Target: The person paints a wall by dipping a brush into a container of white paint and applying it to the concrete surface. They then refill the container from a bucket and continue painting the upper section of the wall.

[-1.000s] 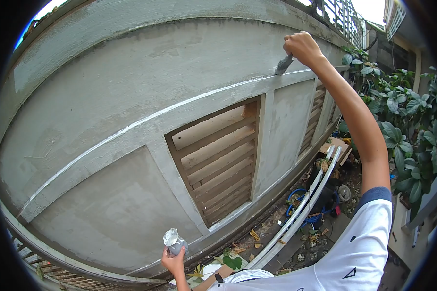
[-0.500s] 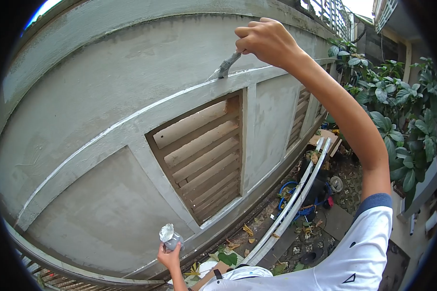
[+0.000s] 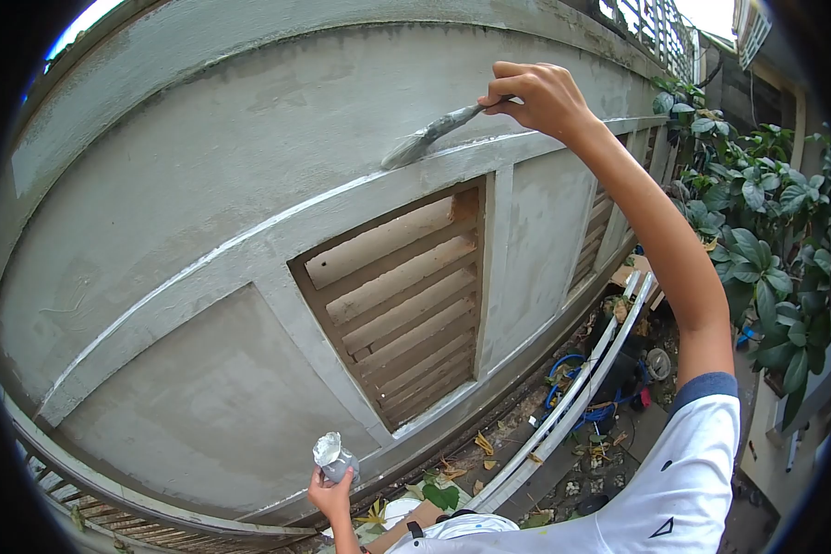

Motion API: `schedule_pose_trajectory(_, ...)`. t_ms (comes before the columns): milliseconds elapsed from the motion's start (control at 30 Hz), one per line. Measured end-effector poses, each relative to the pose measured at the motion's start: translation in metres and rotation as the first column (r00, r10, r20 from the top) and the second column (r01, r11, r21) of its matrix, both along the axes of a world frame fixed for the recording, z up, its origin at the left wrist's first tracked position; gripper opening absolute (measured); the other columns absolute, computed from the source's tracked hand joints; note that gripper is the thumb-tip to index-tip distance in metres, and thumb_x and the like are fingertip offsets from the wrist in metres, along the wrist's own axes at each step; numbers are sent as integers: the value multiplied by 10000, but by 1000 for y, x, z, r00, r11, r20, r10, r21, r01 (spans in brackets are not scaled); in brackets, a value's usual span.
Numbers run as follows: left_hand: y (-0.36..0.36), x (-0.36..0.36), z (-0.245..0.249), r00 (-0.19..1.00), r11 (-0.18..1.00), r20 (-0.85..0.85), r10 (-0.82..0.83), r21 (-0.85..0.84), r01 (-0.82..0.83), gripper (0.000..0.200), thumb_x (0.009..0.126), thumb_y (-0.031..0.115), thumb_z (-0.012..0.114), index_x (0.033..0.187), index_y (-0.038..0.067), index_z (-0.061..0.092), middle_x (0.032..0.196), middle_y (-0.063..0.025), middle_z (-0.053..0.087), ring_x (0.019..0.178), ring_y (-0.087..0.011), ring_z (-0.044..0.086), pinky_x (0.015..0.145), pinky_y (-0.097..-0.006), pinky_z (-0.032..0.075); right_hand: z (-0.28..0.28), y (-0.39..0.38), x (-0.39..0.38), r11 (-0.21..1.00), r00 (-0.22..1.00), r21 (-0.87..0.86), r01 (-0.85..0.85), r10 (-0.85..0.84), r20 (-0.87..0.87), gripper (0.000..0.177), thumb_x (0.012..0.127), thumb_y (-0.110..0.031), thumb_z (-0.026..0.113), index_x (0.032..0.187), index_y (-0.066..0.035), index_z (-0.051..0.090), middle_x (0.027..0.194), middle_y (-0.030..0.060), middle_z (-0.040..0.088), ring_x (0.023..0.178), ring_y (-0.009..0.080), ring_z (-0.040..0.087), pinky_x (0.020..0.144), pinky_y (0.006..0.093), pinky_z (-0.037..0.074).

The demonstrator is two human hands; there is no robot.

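Note:
A paintbrush coated in grey-white paint is pinched by its handle end in my right hand. Its bristles rest on the white-painted ledge that runs along the wall, and the brush lies slanted down to the left. Low in the view, my left hand grips a small paint-smeared container, seemingly cut open at the top, with white paint round its mouth. The grey wall fills most of the view, with a slatted vent opening below the ledge.
Long white rails lie on the ground at the right, beside a tangled blue hose and fallen leaves. Leafy plants stand further right. A metal railing runs along the lower left.
The brush has swung from steeply upright to a flatter slant, its bristles moving left along the ledge. My right hand has shifted slightly right and down in the view. The left hand still grips the container.

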State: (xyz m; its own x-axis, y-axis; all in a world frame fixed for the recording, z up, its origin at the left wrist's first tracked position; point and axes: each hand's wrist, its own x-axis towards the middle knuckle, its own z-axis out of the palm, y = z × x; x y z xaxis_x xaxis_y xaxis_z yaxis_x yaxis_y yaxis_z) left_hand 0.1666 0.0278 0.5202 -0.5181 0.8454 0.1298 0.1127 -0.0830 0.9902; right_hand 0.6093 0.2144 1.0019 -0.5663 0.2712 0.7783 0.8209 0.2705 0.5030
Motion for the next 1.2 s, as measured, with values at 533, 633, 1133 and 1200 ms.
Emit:
schedule_pose_trajectory(533, -16, -21, -18, 999, 999, -24, 43, -8, -43, 637, 615, -42, 794, 1166, -152, 495, 1048, -214, 613, 895, -229, 637, 766, -318, 527, 8, 1, 139, 874, 879, 101, 476, -477, -8, 34, 707, -166, 692, 710, -193, 671, 775, -28, 596, 758, 171, 624, 673, 313, 449)
schedule_pose_trajectory(633, -19, -21, -23, 999, 999, -16, 51, -13, -51, 634, 614, -45, 792, 1165, -151, 496, 1036, -210, 619, 888, -227, 639, 754, -321, 532, 6, 14, 139, 776, 788, 195, 600, -615, 24, 93, 701, -112, 666, 647, -187, 657, 767, -25, 589, 753, 155, 620, 667, 297, 440)
schedule_pose_trajectory(1133, -19, -21, -19, 998, 998, -42, 43, -48, -45, 649, 624, -31, 799, 1187, -133, 494, 1080, -212, 603, 915, -233, 630, 777, -319, 522, -2, 6, 37, 872, 823, 288, 396, -476, 310, 124, 700, -98, 694, 605, -157, 641, 758, -39, 611, 749, 139, 639, 670, 266, 482)
schedule_pose_trajectory(1200, -14, -15, -15, 998, 996, -54, 20, -80, -24, 655, 624, -25, 802, 1189, -135, 491, 1079, -215, 605, 907, -229, 634, 767, -314, 524, 5, -16, 30, 916, 875, 263, 303, -377, 303, 99, 704, -113, 697, 626, -158, 656, 755, -36, 613, 744, 152, 641, 665, 274, 486)
